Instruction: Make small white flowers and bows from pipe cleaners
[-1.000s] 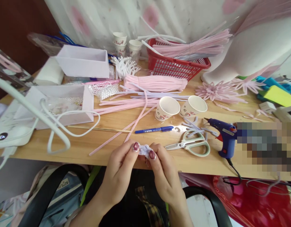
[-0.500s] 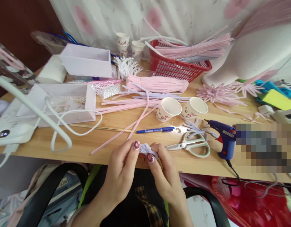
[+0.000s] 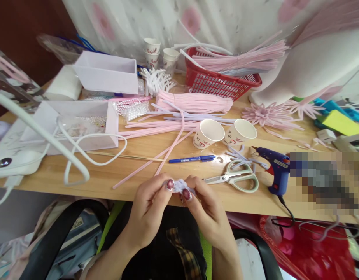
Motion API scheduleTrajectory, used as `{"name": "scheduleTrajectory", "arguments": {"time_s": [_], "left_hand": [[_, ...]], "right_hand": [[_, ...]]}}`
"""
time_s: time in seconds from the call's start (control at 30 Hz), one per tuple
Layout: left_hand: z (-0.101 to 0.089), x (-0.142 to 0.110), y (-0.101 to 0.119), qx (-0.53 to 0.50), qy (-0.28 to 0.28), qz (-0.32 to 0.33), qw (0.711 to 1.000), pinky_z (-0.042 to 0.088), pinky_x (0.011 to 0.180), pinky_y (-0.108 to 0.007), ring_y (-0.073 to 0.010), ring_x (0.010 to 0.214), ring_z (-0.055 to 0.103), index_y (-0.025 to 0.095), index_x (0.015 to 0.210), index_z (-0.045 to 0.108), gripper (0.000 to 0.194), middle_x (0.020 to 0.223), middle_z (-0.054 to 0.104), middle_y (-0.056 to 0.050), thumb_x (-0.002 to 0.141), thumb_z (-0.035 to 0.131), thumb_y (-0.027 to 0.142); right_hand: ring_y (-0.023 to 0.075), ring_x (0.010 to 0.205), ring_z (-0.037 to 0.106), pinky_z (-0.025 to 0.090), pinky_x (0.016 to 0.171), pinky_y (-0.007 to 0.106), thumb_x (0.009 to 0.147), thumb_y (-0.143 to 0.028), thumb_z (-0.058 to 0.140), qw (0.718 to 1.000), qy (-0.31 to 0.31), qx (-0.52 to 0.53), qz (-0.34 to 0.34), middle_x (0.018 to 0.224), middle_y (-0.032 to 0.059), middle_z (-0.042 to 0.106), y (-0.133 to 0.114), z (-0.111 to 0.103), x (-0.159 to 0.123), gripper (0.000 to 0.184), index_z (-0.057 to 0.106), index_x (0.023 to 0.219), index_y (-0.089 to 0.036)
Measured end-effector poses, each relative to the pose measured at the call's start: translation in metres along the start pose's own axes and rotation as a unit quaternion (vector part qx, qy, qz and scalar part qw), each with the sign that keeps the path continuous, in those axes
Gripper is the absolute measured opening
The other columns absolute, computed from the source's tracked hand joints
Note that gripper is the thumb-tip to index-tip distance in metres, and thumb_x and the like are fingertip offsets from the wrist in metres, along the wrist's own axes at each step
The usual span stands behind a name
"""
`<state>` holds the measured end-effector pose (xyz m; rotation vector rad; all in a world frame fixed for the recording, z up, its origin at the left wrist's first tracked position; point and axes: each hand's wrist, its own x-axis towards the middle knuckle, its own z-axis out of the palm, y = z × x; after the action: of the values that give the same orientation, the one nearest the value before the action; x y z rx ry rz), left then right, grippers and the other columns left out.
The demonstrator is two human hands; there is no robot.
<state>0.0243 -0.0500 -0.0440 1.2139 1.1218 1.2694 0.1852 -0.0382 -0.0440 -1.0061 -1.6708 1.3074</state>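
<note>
Head view, lilac piece (image 3: 179,186), partly behind fingers (image 3: 169,185)

The left hand (image 3: 148,212) and the right hand (image 3: 207,208) cover much of the lilac fuzzy piece (image 3: 179,186), concealing its full shape. A pixelated patch (image 3: 328,179) obscures whatever lies beside the blue glue gun (image 3: 279,173); lettering on the blue pen (image 3: 192,159) is illegibly small.

Bare left forearm (image 3: 116,251) and bare right forearm (image 3: 226,251) converge from the lower edge. Left hand (image 3: 150,208) and right hand (image 3: 205,208) face each other, thumbs (image 3: 161,202) uppermost, fingers (image 3: 201,186) curled in a pinching grip; thumbnails (image 3: 169,184), glossy dark red with paler edges, lie near each other, apart.
</note>
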Motion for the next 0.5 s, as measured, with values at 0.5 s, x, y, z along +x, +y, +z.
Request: {"name": "scheduleTrajectory", "arguments": {"time_s": [0.5], "left_hand": [[-0.003, 0.006, -0.016, -0.066, 0.108, -0.088, 0.988, 0.051, 0.079, -0.033, -0.0218, 0.075, 0.066, 0.018, 0.070, 0.071, 0.039, 0.077, 0.074, -0.005, 0.097, 0.056, 0.042]], "right_hand": [[0.0143, 0.070, 0.055, 0.045, 0.071, 0.027, 0.102, -0.049, 0.057, 0.981, 0.065, 0.164, 0.082, 0.077, -0.0002, 0.060, 0.011, -0.009, 0.005, 0.032, 0.068, 0.094, -0.020]]}}
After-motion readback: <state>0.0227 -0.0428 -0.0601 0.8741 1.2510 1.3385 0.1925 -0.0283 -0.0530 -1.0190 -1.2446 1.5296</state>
